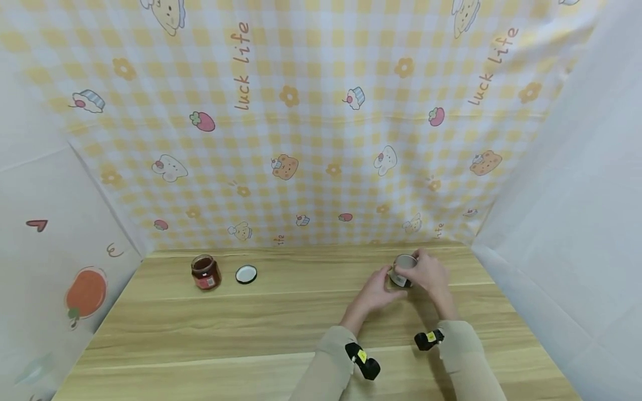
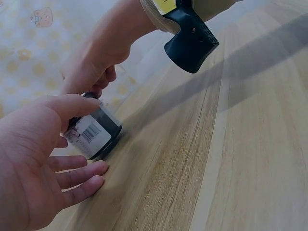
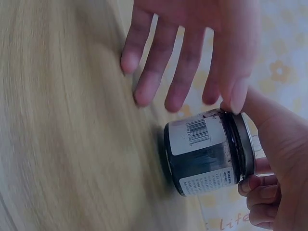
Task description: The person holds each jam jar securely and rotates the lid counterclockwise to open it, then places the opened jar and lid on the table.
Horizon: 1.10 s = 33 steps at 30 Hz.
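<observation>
On the right side of the table stands a dark glass jar (image 1: 401,278) with a white barcode label and a pale-topped lid (image 1: 405,260) on its mouth. My right hand (image 1: 430,272) grips the lid's rim from the right, its lower fingers curled in the right wrist view. To the jar's left is my left hand (image 1: 375,291), its fingers (image 3: 149,91) straight and spread. Its thumb (image 3: 238,95) lies right at the lid's edge in that view. The left wrist view shows the left thumb overlapping the jar's top and part of the right hand behind it.
At the far left of the table (image 1: 225,334), an uncapped jar (image 1: 205,273) of dark red contents stands beside a loose lid (image 1: 246,274), pale inside up. A checked cloth (image 1: 311,122) hangs along the back edge, with white cloth (image 1: 567,223) at the sides.
</observation>
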Each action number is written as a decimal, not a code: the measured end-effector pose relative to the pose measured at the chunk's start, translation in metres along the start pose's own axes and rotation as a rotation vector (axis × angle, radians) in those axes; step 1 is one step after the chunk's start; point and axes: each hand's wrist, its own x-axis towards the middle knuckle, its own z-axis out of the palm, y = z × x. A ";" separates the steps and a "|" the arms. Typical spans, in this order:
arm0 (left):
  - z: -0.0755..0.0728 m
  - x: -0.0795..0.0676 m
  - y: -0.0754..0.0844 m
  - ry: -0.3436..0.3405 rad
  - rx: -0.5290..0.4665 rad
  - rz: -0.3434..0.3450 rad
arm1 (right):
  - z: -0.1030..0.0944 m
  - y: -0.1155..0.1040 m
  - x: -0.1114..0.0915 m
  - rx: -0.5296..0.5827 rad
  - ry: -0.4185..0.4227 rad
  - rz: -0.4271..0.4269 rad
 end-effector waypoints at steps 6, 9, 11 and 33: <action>0.002 0.001 0.003 0.031 -0.006 0.025 | 0.000 -0.002 -0.003 0.019 0.025 -0.015; 0.004 0.002 0.005 0.053 -0.006 0.039 | -0.001 -0.003 -0.005 0.033 0.045 -0.010; 0.005 0.004 0.007 0.072 -0.009 0.055 | -0.001 -0.003 -0.006 0.042 0.055 -0.009; 0.004 0.004 0.015 0.208 -0.164 0.070 | -0.019 -0.035 -0.023 0.065 0.144 -0.068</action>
